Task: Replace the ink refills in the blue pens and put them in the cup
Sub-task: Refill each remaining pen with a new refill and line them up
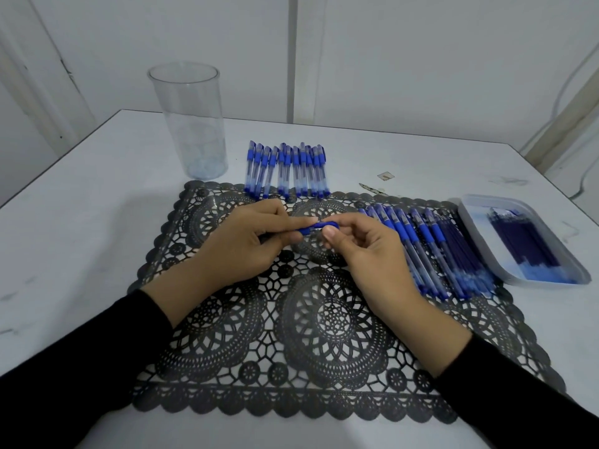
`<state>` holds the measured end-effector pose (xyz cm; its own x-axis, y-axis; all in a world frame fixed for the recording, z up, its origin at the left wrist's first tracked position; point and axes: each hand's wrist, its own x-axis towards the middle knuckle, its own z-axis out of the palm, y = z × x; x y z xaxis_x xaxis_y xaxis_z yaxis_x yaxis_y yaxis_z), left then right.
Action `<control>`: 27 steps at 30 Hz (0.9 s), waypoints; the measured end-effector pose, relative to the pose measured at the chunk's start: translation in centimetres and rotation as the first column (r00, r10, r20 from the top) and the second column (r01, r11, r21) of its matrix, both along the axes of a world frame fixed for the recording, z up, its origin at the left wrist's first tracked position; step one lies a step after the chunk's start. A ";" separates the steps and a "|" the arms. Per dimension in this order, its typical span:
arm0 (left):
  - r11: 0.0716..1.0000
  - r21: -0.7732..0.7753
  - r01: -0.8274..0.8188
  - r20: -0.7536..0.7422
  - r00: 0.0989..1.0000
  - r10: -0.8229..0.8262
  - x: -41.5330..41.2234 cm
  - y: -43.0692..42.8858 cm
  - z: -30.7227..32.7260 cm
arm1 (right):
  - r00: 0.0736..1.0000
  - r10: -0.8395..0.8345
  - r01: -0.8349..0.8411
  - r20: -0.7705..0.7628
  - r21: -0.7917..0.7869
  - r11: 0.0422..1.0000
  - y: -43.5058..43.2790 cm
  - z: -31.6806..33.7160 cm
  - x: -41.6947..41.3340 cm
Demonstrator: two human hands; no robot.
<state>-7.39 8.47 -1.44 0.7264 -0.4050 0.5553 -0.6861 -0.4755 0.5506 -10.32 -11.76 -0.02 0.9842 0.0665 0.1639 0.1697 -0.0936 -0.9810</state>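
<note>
Over the middle of the black lace mat [291, 335], both hands hold one blue pen [316, 227]. My left hand [246, 244] grips the barrel, which is mostly hidden in the fist. My right hand [363, 251] pinches the blue cap end between thumb and fingers. A tall clear plastic cup [189, 121] stands at the back left, with no pens inside. A row of several blue pens [287, 170] lies behind the mat. Another row of blue pens [418, 251] lies on the mat's right side, beside several dark refills [460, 254].
A shallow white tray [479, 228] with several dark blue refills [525, 241] sits at the right of the white table [81, 222]. A small metal bit [368, 187] and a paper scrap [385, 175] lie behind the mat. A wall stands close behind the table.
</note>
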 end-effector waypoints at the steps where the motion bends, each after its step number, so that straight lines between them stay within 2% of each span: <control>1: 1.000 0.010 -0.001 0.003 1.000 0.001 0.0 -0.1 0.0 | 1.000 -0.001 0.001 0.001 -0.005 1.000 0.0 0.0 0.0; 10: 0.995 0.098 0.015 0.034 0.999 -0.018 -0.2 0.3 0.3 | 0.999 -0.034 0.034 -0.025 -0.001 0.999 -0.1 -0.2 0.3; 14: 0.998 0.034 -0.046 0.063 0.997 0.044 -0.4 0.0 0.4 | 0.998 -0.047 0.048 0.037 -0.028 0.998 0.0 -0.1 0.1; 20: 0.978 -0.100 -0.182 0.024 0.982 0.185 -0.5 0.6 0.7 | 0.986 -0.104 0.106 0.128 -0.016 0.994 -0.1 0.3 -0.1; 23: 0.957 -0.173 -0.233 -0.064 0.972 0.226 -0.7 0.6 1.0 | 0.971 -0.119 0.143 0.206 -0.104 0.984 -0.7 0.5 0.2; 27: 0.956 -0.158 -0.247 -0.084 0.968 0.236 -0.9 0.5 1.0 | 0.962 -0.069 0.169 0.263 -0.383 0.908 -1.4 0.6 0.5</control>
<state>-8.32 8.93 -0.41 0.8271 -0.1196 0.5491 -0.5231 -0.5211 0.6744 -9.87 -13.21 0.53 0.9237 0.0605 0.3783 0.3557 -0.5018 -0.7884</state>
